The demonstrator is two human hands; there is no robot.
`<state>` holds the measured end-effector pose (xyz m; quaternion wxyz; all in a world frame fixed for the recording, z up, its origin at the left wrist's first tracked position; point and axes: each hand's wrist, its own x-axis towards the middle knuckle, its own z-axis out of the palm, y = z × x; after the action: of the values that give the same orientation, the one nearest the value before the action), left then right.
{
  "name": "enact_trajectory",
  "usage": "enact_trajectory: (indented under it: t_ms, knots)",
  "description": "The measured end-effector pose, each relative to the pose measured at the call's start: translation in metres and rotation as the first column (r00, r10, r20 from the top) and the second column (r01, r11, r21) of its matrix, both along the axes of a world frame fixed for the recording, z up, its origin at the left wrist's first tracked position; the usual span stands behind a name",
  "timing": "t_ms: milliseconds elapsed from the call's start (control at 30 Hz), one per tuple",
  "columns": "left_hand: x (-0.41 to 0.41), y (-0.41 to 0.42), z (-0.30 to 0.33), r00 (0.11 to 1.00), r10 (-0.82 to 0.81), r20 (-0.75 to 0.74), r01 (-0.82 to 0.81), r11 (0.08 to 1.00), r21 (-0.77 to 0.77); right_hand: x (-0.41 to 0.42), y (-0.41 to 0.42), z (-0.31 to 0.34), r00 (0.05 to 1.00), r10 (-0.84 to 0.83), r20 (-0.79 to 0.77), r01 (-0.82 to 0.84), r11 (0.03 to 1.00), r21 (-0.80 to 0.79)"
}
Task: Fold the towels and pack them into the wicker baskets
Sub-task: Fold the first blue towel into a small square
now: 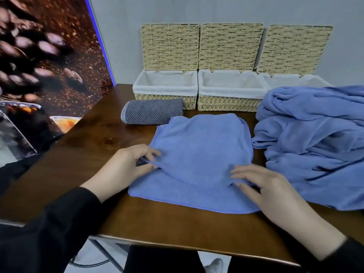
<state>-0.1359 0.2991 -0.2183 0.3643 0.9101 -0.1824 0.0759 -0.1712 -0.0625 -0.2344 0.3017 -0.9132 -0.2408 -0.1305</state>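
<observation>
Dark, glossy wooden table [82,154] against a plain grey wall [216,10]; at left, large coffee-bean poster [43,56] edged by a blue light strip [100,40]; pale floor [110,261] visible beneath the table.

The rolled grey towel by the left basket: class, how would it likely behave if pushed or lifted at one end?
The rolled grey towel lies on its side as a cylinder, so a sideways push would probably roll it across the table. It is soft cloth with nothing tying it, so lifting one end would likely make it sag and start unrolling. It looks light, and unlikely to break.
</observation>
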Motion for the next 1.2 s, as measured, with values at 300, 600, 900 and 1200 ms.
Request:
enact_trajectory:
  t_ms: [300, 600, 900, 1200]
  knots:
    - [-0.041, 0.024, -0.006, 0.987, -0.161, -0.018, 0.163, 0.978, 0.129, -0.022, -0.013, 0.000, 0.976, 0.216, -0.019, -0.215, 0.947, -0.238]
    - [-0.040, 0.038, -0.008, 0.983, -0.174, 0.054, 0.157, 0.960, 0.233, -0.026, -0.033, 0.002, 0.991, 0.135, 0.001, -0.130, 0.951, -0.281]
    - [-0.056, -0.056, 0.023, 0.971, -0.164, 0.177, 0.131, 0.974, 0.183, -0.022, 0.018, 0.027, 0.998, 0.009, -0.069, -0.012, 0.999, -0.038]
    - [-0.034, -0.069, 0.027, 0.980, -0.053, -0.190, 0.007, 0.972, -0.237, 0.005, 0.054, 0.034, 0.979, 0.109, -0.172, -0.099, 0.993, 0.065]
